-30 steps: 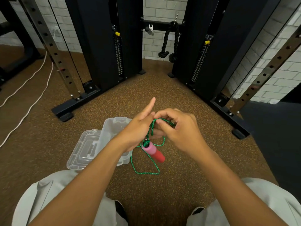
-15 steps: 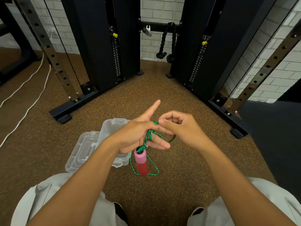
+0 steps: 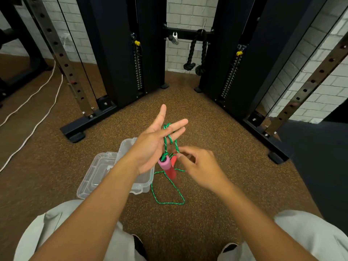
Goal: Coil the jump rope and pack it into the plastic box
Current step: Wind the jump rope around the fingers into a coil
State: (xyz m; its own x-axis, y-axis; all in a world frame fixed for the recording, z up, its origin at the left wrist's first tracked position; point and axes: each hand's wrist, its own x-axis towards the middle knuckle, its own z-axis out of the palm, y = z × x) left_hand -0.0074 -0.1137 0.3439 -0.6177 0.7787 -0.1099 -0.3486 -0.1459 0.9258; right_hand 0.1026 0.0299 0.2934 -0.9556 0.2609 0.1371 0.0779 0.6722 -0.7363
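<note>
The green jump rope [image 3: 170,140] is looped over the spread fingers of my left hand [image 3: 156,144], which is held flat with its palm turned right. A pink and red handle [image 3: 168,166] hangs from those loops below my palm. My right hand [image 3: 197,164] pinches the rope just right of the handle, where a bit of red shows between its fingers. More rope lies in a loose loop on the floor [image 3: 167,196]. The clear plastic box [image 3: 145,179] stands open on the floor under my left forearm.
The box's clear lid [image 3: 94,176] lies flat to its left. Black gym machine frames [image 3: 120,53] and their feet ring the brown floor ahead. Two white cables [image 3: 37,108] run along the floor at left. My knees in grey shorts are at the bottom.
My left hand has spread flat with the rope loops hanging over its fingers. My right hand has dropped from beside the fingertips to the rope near the hanging handle.
</note>
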